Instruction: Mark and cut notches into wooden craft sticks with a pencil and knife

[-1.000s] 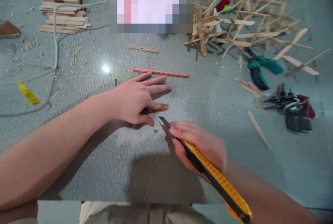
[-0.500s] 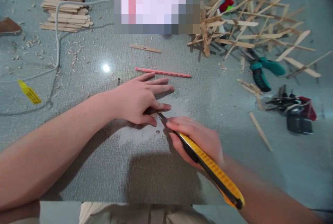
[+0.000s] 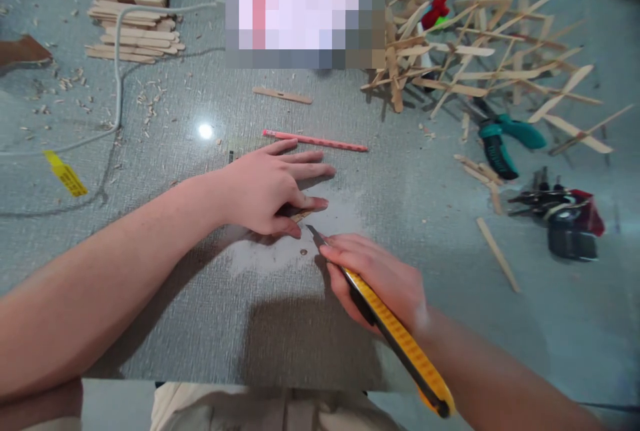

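Observation:
My left hand (image 3: 273, 191) lies on the table with its fingers spread, and its thumb and index finger hold down a wooden craft stick (image 3: 301, 215). Most of that stick is hidden under the hand. In my right hand (image 3: 377, 277) is a yellow utility knife (image 3: 400, 334), gripped with its blade pointing up and to the left. The blade tip stands just to the right of the thumb and a little apart from the stick. A small round bit (image 3: 303, 252) lies below them. Above the left hand is a pink pencil (image 3: 320, 143), with another craft stick (image 3: 283, 95) farther back.
Stacked craft sticks (image 3: 135, 31) and a white cable (image 3: 119, 77) are at the back left. A tangle of joined sticks (image 3: 480, 64) fills the back right. Teal-handled pliers (image 3: 500, 137), keys (image 3: 545, 194) and a loose stick (image 3: 497, 254) lie at the right. Wood shavings (image 3: 150, 101) are scattered left.
The knife blade has drawn back slightly, down from the craft stick, and its handle end has shifted left. My left hand stays in place. The view has shifted a little.

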Demonstrator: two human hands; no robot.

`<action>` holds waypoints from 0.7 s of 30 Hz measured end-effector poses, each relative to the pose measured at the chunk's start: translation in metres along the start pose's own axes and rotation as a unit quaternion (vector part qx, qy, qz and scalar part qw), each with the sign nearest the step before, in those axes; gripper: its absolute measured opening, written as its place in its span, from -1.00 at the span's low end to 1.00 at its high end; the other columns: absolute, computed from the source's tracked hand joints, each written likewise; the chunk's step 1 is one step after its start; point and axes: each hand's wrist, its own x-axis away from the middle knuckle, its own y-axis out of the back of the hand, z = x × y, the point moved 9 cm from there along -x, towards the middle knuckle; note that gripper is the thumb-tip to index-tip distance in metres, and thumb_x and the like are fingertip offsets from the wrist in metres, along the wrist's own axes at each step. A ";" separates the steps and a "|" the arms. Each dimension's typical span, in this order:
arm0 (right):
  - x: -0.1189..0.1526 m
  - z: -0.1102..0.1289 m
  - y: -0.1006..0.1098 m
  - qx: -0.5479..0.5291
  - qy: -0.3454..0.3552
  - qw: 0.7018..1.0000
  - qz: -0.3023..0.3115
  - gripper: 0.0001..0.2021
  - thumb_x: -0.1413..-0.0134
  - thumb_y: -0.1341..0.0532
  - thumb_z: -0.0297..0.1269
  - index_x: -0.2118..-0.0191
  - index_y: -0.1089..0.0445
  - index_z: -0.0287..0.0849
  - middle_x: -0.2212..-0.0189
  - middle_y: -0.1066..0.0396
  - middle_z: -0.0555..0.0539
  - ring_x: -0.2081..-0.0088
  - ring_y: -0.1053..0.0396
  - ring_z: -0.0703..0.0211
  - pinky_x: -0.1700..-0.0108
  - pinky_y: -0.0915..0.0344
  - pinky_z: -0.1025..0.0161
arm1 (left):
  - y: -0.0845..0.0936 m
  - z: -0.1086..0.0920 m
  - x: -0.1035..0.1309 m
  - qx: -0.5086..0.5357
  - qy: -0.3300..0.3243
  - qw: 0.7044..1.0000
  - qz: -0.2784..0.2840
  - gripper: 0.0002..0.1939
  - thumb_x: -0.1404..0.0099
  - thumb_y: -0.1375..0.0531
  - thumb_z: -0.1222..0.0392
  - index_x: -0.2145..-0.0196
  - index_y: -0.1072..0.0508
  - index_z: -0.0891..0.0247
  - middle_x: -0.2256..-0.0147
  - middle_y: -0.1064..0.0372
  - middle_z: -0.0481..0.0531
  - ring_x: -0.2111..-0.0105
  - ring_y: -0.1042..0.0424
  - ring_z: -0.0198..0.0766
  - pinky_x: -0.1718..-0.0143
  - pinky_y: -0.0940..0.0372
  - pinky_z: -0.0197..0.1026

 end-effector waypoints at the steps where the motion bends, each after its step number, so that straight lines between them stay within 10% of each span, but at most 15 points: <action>1: -0.001 0.001 0.002 0.005 0.007 1.000 -0.011 -0.59 -0.18 -0.19 -0.53 -0.11 -0.37 -0.02 0.26 -0.56 -0.03 0.17 -0.56 0.09 0.07 -0.54 0.09 | 0.000 0.000 0.000 -0.001 0.000 1.000 -0.001 -0.52 -0.25 -0.31 -0.04 -0.13 -0.51 -0.01 -0.36 -0.13 0.04 -0.41 -0.01 0.09 -0.43 0.27 0.20; 21: -0.022 0.007 0.004 0.012 0.008 0.999 -0.036 -0.61 -0.12 -0.20 -0.59 -0.04 -0.38 -0.08 0.27 -0.53 -0.08 0.20 -0.57 0.09 0.12 -0.55 0.16 | -0.001 0.000 -0.001 0.004 -0.008 1.000 -0.008 -0.47 -0.22 -0.34 -0.07 -0.13 -0.51 0.03 -0.36 -0.14 0.07 -0.41 -0.01 0.11 -0.43 0.24 0.19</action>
